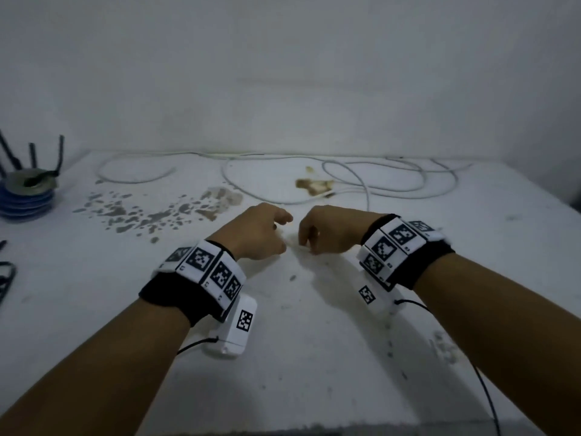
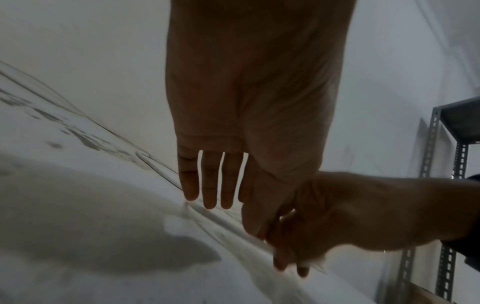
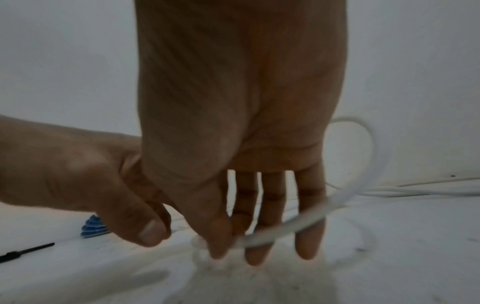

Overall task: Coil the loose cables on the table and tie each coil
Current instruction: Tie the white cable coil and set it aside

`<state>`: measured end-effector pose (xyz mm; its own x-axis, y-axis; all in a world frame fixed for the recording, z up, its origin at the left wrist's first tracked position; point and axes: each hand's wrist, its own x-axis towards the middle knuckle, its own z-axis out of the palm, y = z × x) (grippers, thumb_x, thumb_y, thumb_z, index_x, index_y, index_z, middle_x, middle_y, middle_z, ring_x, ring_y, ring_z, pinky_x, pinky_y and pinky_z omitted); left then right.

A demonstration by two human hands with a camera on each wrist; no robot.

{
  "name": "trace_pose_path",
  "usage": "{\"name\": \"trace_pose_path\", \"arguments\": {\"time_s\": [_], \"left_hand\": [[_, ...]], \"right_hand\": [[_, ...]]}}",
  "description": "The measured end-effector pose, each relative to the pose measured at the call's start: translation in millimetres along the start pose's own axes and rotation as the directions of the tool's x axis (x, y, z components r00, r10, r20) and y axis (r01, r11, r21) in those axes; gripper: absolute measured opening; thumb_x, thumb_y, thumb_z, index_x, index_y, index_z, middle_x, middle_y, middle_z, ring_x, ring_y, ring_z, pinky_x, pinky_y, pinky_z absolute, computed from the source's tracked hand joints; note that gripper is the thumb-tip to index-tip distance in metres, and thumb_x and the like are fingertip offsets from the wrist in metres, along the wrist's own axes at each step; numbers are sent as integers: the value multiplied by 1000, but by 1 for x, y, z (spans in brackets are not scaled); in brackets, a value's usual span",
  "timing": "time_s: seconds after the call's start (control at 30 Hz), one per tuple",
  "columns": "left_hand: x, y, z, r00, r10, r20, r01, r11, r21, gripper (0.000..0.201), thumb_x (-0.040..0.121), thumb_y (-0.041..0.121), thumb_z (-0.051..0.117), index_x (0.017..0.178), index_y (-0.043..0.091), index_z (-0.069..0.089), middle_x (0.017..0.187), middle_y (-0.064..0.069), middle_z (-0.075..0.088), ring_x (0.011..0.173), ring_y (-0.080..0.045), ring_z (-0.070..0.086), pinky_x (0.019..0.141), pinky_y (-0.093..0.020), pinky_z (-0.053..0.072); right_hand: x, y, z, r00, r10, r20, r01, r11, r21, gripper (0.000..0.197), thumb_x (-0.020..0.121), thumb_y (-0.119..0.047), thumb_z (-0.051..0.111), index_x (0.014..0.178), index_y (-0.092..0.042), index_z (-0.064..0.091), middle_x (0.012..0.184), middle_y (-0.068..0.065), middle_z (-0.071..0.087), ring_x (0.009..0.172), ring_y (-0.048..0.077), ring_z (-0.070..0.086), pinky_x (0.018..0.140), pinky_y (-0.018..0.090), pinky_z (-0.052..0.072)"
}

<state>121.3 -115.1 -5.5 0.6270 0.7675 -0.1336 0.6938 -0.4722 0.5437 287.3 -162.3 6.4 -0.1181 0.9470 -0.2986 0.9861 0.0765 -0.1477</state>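
white cable [image 3: 298, 222] looping loosely, blurred | right hand [image 3: 241, 123] seemingly pinching it, thumb to forefinger | left hand [image 3: 78, 174] curling beside, grip unclear | blue spool [image 1: 26, 196] sitting far left on table [image 1: 314, 341]

White cable [image 3: 291, 228] blurred at right hand [image 3: 241, 144]; grip unclear.

A white cable [image 1: 377, 180] is spread in loose, overlapping loops across the far right of the white table [image 1: 314, 357], with one strand brought down towards the near middle. There, in the right wrist view, a blurred loop of the cable [image 3: 293, 228] is seen pinched between thumb and fingers of the right hand [image 1: 327, 229], while the left hand [image 1: 257, 231] is held just beside it with its thumb and fingers curled. A second white cable [image 1: 135, 171] is laid in a single open loop at the far left, near the wall.
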Motion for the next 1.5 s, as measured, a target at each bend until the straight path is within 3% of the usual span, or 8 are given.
{"name": "trace_pose_path", "arguments": {"time_s": [0.13, 0.3, 0.7, 0.93, 1.03, 1.23, 1.4, 1.5], "left_hand": [[10, 16, 13, 997, 74, -23, -72, 996, 57, 16, 93, 27, 65, 103, 17, 73, 105, -2, 72, 95, -16, 65, 76, -27, 45], [6, 18, -4, 964, 114, -239, -188, 930, -316, 26, 100, 26, 55, 90, 13, 75, 87, 4, 74, 79, -7, 69, 71, -29, 58], [-11, -16, -80, 793, -294, -534, -554, 18, -833, 29, 105, 22, 43, 81, 11, 56, 75, -3, 72, 84, -20, 73, 76, -35, 59], [-2, -7, -54, 932, -164, -322, -350, -190, -917, 34, 107, 21, 33, 80, 10, 50, 97, -20, 74, 93, -30, 74, 74, -38, 61], [1, -3, -41, 954, -75, -290, -296, -97, -950, 33, 108, 19, 33, 83, 9, 52, 115, -20, 70, 108, -31, 69, 80, -38, 60], [-8, -24, -31, 990, -45, -132, -81, 583, -808, 17, 100, 19, 55, 108, 13, 68, 118, -3, 71, 111, -18, 67, 82, -35, 54], [-23, -53, -55, 953, -138, -268, -236, 215, -948, 34, 77, 26, 66, 108, 13, 64, 106, -4, 73, 93, -19, 69, 81, -34, 51], [-30, -59, -67, 953, -127, -274, -200, 412, -889, 29, 84, 26, 65, 106, 7, 67, 95, -9, 73, 75, -21, 69, 70, -31, 55]], "right_hand": [[-17, 13, -8, 971, -108, -214, 142, 978, 152, 22, 90, -13, 62, 109, -19, 71, 97, -4, 67, 87, 13, 62, 79, 27, 51], [-34, 39, -33, 880, -85, -466, 165, 977, 134, 18, 89, -35, 72, 85, -18, 68, 70, -18, 55, 63, 0, 55, 60, 19, 42], [-34, 116, -59, 482, 222, -848, 97, 948, 303, 51, 94, -53, 55, 77, -6, 68, 58, 8, 60, 58, 26, 58, 60, 33, 46], [0, 13, -30, 720, 269, -640, 432, 549, 716, 34, 107, -33, 40, 112, -10, 64, 63, 5, 49, 50, 10, 52, 46, 27, 38], [15, -27, -19, 800, 301, -519, 409, 359, 839, 48, 106, -43, 34, 110, -6, 64, 68, 5, 51, 49, 13, 45, 46, 26, 37], [33, -46, -19, 785, 343, -516, 404, 348, 846, 51, 105, -48, 31, 96, -13, 67, 87, -3, 60, 60, 4, 49, 57, 21, 40], [29, -33, -13, 794, 201, -573, 400, 537, 742, 50, 103, -47, 43, 69, -14, 58, 58, -6, 48, 52, 5, 41, 55, 19, 34], [27, -28, -9, 849, 85, -522, 321, 701, 637, 51, 100, -51, 46, 68, -15, 62, 59, -6, 46, 53, 4, 42, 60, 21, 35]]}}
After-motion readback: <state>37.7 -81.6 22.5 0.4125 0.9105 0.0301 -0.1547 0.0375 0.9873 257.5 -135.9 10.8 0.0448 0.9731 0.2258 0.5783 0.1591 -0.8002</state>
